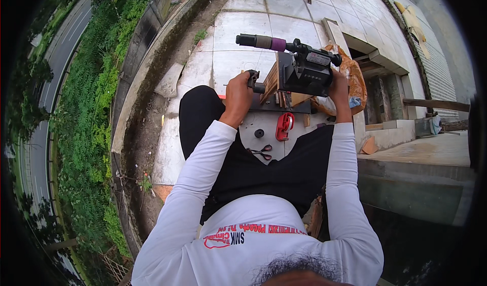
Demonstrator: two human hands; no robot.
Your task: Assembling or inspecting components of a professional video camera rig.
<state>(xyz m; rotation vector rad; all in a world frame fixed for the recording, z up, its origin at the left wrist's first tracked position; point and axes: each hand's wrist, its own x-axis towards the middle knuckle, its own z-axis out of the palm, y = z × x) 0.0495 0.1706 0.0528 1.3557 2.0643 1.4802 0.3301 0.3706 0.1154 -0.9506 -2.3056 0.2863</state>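
Observation:
A black coil-winding machine point(309, 75) with a counter on its face stands on a wooden support point(271, 80) in front of me. From its upper left side a rod sticks out, wrapped in purple and brown point(264, 42). My left hand point(238, 97) is left of the support, its fingers closed on a small dark piece point(252, 78) whose kind I cannot make out. Just below that piece a dark cylinder point(259, 87) shows. My right hand point(339, 91) is against the machine's right side; most of its fingers are hidden behind the body, so its grip does not show.
Between my legs lie a red tape dispenser point(285, 127), scissors point(261, 151) and a small black spool point(259, 133). A black base point(284, 108) is under the machine. An orange plastic bag point(355, 75) sits at the right. Along the left runs a low concrete wall point(133, 91).

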